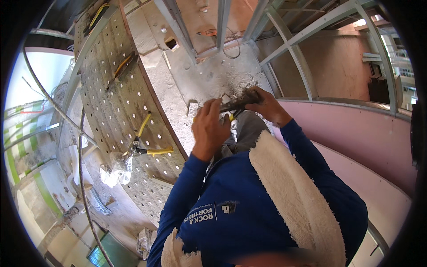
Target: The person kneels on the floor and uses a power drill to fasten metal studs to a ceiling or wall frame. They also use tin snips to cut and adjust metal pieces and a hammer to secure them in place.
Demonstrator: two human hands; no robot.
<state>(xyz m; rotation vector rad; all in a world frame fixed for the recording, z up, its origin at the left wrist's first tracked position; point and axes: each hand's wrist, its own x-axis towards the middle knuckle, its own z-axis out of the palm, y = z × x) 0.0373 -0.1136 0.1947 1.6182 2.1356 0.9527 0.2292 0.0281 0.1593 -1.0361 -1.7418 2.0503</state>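
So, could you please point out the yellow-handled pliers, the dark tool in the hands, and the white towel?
yellow-handled pliers [141, 144]: head view, at the pivot.
dark tool [238, 103]: head view, mid-body between both hands.
white towel [284, 187]: head view, middle of the strip over the shoulder.

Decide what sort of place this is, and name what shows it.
Probably a building site, indoors and unfinished: bare metal studs, a dusty concrete floor, and yellow-handled pliers lying on a perforated curved panel.

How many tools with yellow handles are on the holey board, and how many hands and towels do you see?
Yellow-handled pliers on the perforated board: 1
Hands, left hand and right hand, together on a dark tool: 2
White towel over the shoulder: 1
Total: 4
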